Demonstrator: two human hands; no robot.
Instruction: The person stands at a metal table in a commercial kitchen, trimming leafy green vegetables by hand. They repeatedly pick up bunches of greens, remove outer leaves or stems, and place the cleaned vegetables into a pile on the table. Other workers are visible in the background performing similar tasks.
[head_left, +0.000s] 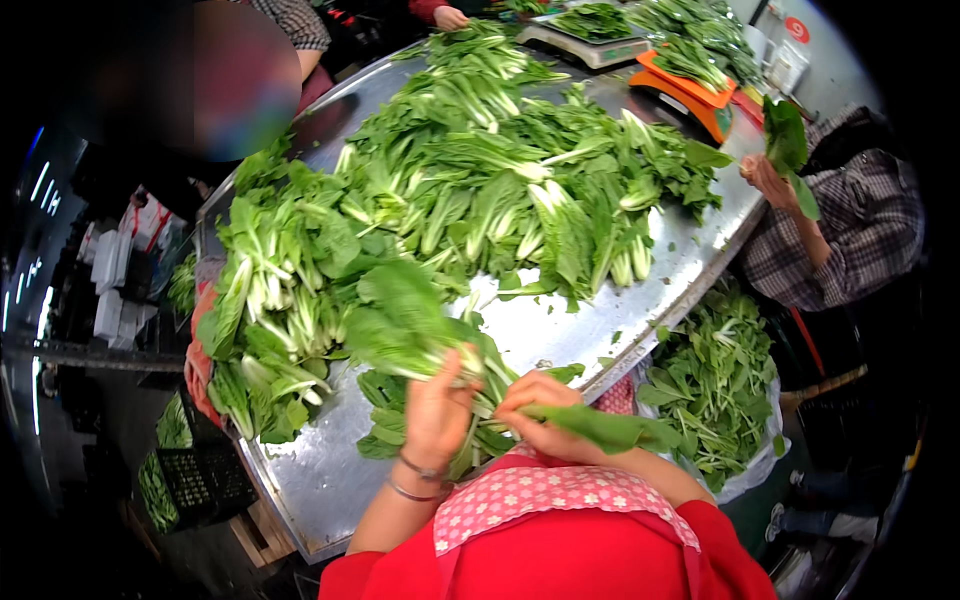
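Observation:
My left hand (441, 409) grips a leafy green head (409, 322) by its pale stem end, its broad leaves pointing away from me. Close beside it, my right hand (544, 416) pinches a loose green leaf (611, 426) that extends to the right over my forearm. Several more loose leaves (386, 420) lie on the metal table (315, 480) beneath and around my hands. Beyond them spreads a large heap of leafy greens (480, 195) with white stems. Another pile of greens (270, 285) sits to the left.
At right, a plastic-lined container (757, 457) holds loose leaves below the table edge. A co-worker's hand (772, 184) holds leaves there. An orange scale (682, 94) and a silver scale (589, 45) bear greens at the back. Black crates (199, 480) stand lower left.

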